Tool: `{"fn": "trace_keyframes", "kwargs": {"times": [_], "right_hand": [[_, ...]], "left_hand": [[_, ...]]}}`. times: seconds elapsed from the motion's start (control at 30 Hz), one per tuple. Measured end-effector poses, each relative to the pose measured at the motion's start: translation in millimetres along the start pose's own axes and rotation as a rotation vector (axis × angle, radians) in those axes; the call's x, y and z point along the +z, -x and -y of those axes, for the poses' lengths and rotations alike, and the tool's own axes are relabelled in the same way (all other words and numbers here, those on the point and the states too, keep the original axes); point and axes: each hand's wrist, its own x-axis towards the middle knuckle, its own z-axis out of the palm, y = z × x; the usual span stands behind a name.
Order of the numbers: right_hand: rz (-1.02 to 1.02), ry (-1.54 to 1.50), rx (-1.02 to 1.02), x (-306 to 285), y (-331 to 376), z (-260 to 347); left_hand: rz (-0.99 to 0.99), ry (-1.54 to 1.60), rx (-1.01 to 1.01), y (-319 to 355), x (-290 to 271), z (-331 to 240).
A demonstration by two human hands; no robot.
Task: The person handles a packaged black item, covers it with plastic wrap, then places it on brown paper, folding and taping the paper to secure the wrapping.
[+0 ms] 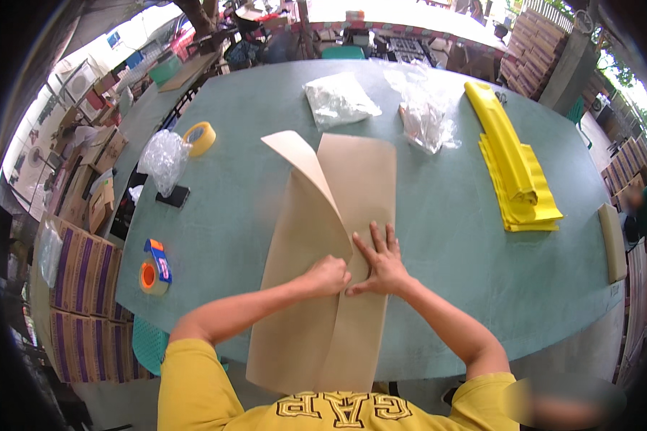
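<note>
A long sheet of brown paper (295, 237) lies on the green table in front of me, its near end reaching the table's edge by my body. A lengthwise split runs up it, and beyond my hands the left part's edge curls up into a raised flap (302, 154). My left hand (327, 276) is closed at the split, fingers curled down; whatever it grips is hidden. Just to the right, my right hand (381, 264) presses flat on the right part of the paper, its fingers spread.
Left on the table (438, 302) are a tape dispenser (155, 269), a phone (172, 197), crumpled clear plastic (164, 159) and a yellow tape roll (200, 138). Clear bags (340, 99) lie at the far side, folded yellow sheets (516, 165) at right. Stacked cartons (83, 302) stand left.
</note>
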Motion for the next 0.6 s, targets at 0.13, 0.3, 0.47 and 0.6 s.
{"fn": "trace_keyframes", "kwargs": {"times": [0.13,0.3,0.47,0.6], "right_hand": [[-0.021,-0.02,0.033,-9.1,-2.3,9.0],[-0.139,0.223,-0.209,-9.2,6.5,15.4],[-0.008,0.317,-0.038,-22.6,9.6,49.7],[-0.017,-0.029,0.159,-6.3,18.8,52.7]], "left_hand": [[0.09,-0.071,-0.013,-1.2,-8.0,-6.6],[-0.015,-0.076,0.046,15.4,-13.4,-27.8],[0.355,0.206,0.127,14.7,-50.7,17.5],[-0.875,0.258,0.289,-20.0,-114.0,130.9]]}}
